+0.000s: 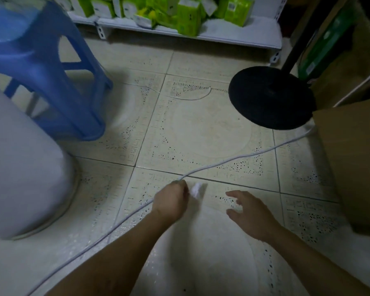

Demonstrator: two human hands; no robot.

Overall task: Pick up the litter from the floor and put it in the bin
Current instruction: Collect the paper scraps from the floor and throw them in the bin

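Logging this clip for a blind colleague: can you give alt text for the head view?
The left hand pinches a small white scrap of litter just above the tiled floor, beside a white cable; the right hand hovers open nearby. Around them stand a blue stool, a black fan base and a cardboard box.

floor [201, 124]: pale patterned tiles, dim light | blue plastic stool [51, 67] at left | white shelf [222, 33] with green boxes at back | cardboard box [355, 159] at right

Small shop or stockroom, white metal shelf [239, 36] stacked with green-and-white boxed goods [188, 18], cardboard boxes [352, 154] on patterned tile floor [201, 129], blue plastic stool [49, 67], fan base [271, 97]
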